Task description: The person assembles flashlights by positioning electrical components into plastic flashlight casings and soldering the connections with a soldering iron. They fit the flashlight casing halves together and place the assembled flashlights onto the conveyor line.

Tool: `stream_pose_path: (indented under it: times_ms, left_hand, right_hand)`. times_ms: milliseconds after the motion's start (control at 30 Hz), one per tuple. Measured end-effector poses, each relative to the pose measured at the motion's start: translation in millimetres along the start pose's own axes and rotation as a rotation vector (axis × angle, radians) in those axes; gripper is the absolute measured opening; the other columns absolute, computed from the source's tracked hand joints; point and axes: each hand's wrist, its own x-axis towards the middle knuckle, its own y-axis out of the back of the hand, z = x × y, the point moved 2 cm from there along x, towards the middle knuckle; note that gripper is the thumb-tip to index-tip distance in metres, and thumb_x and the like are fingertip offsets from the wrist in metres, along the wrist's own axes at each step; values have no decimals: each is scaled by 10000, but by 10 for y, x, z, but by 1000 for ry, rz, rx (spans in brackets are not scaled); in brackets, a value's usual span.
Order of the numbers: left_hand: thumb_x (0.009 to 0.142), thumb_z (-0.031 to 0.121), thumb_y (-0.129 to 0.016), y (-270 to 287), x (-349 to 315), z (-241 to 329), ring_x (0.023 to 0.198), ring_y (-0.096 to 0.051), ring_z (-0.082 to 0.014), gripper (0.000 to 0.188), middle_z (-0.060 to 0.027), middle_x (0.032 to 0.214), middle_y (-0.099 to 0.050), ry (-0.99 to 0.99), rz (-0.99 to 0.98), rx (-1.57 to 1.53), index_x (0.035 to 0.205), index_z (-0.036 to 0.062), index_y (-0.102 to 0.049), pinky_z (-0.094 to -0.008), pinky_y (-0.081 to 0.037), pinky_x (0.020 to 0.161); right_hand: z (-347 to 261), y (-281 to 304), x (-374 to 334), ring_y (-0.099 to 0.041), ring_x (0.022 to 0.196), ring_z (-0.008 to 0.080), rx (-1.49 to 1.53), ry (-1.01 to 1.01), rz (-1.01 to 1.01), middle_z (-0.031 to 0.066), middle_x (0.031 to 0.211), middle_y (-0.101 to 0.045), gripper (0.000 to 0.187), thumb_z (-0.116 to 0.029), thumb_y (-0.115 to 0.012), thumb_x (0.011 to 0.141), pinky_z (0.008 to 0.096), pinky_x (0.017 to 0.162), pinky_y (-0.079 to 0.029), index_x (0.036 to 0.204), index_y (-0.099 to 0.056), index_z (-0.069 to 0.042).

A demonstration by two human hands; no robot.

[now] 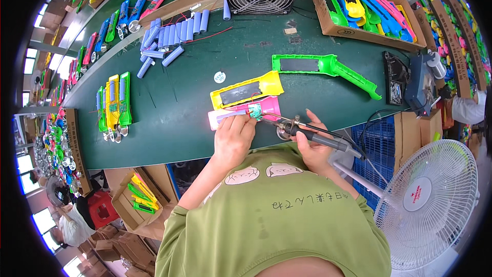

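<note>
Near the front edge of the green bench [174, 143], the left hand [233, 137] rests with bent fingers on the pink casing [271, 103], beside its green circuit board [254, 110]; whether they pinch a wire cannot be told. The right hand [316, 151] grasps the soldering iron [328, 141], its tip end pointing toward the board. For what looks like soldering, the casing is best pressed steady, the touch brief, and the left fingertips clear of the hot shaft. Just beyond, the yellow casing [274, 83] sits close against the pink one, leaving little room there; green casing parts [356, 76] lie farther right. Leftward, bare bench before the filled casings [123, 97] offers more space. Off the near edge, rightward, stands a white fan [425, 195].
</note>
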Motion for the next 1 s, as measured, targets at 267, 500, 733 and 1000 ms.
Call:
stream_pose_path:
  times_ms: [267, 500, 733, 1000]
  left_hand:
    - [646, 40, -635, 0, 2, 11, 698, -531, -210, 170, -60, 793, -530, 2, -11, -14, 812, 31, -602, -330, -429, 614]
    - [648, 47, -629, 10, 29, 25, 706, -516, -212, 177, -58, 793, -518, 7, -32, -7, 821, 30, -597, -331, -413, 606]
    - [625, 39, -685, 178, 145, -114, 801, -517, -266, 246, -92, 882, -547, 133, 61, 40, 865, 64, -637, -372, -415, 695]
    - [633, -13, -530, 113, 284, -880, 677, -572, -344, 233, -185, 794, -529, 382, -209, 67, 836, 46, -629, -410, -485, 628]
  right_hand:
    - [-27, -6, -44, -638, 658, 149, 91, -85, 19, 74, 710, -632, 172, 12, -628, 737, 475, 1005, -291, 899, -572, 7]
    - [-133, 77, 40, -648, 687, 165, 49, 3, 59, 105, 736, -629, 163, 20, -610, 753, 487, 1006, -288, 911, -572, 16]
    - [-171, 362, 344, -651, 727, 170, -214, 275, 97, 84, 683, -654, 143, -90, -577, 822, 466, 953, -352, 936, -565, -4]
    - [-123, 472, 1007, -566, 974, 228, -962, 679, -168, 39, 1037, -587, 400, -21, -609, 703, 541, 1011, -240, 1089, -520, -77]
